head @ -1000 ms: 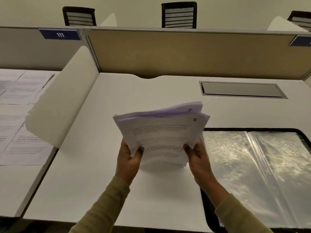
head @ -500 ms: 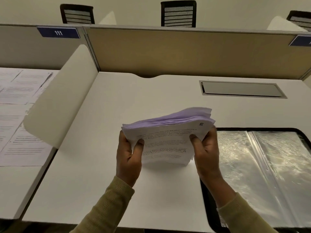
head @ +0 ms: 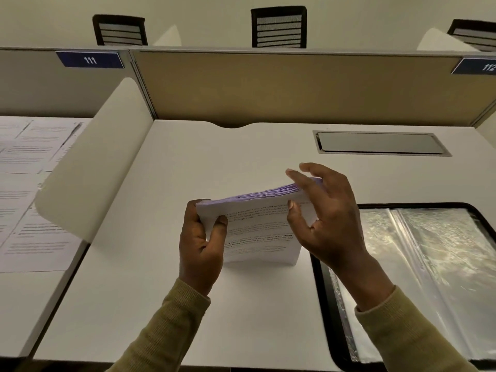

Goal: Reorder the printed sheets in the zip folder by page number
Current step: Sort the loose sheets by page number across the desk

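A stack of printed sheets (head: 257,232) stands on its lower edge on the white desk (head: 214,157), text facing me. My left hand (head: 201,245) grips the stack's upper left corner, thumb on the front page. My right hand (head: 322,210) is at the upper right corner, thumb on the front sheet and fingers spread over the top edges. The zip folder (head: 429,277), black-edged with clear plastic sleeves, lies open flat on the desk just right of the stack.
A curved white side divider (head: 94,170) separates this desk from the left desk, where several printed sheets (head: 29,200) lie spread out. A tan partition (head: 295,87) stands behind. A grey cable hatch (head: 381,143) is set in the desk. Black chairs (head: 279,26) show beyond.
The stack has dropped lower and stands squarer on the desk, its top edges more aligned. My right hand has slid up from the side to the top right corner, fingers now spread.
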